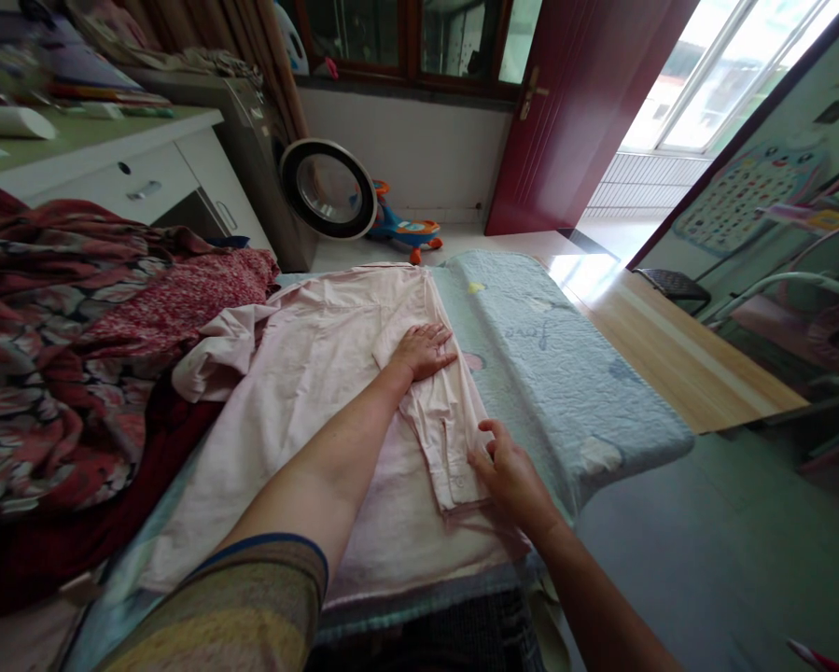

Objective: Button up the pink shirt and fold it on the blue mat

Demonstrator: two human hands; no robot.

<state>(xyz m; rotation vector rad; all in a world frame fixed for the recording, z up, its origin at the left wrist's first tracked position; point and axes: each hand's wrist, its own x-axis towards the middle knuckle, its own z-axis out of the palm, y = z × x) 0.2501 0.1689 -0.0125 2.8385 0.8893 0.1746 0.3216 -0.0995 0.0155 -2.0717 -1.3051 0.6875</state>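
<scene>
A pale pink button shirt lies spread out on a light blue quilted pad, right in front of the person. 1 long sleeve is folded over on top of the shirt, along its right side. Its cuff points back toward the person. The other sleeve is bunched up at the left side and touches a pile of clothes.

The left hand is open and lies flat on the folded sleeve, with its fingers spread a little. The right hand is near the cuff, at the right edge of the shirt. Its fingers are bent, but I cannot tell if they pinch the cloth.

On the left is a big heap of flowery red clothes. Behind it stands a white desk with a green top. Next to the desk is a washing machine with its round door hanging open. A blue and orange ride-on toy sits on the floor just behind that round door. Farther to the right, a dark red room door stands open beside a bright window.
</scene>
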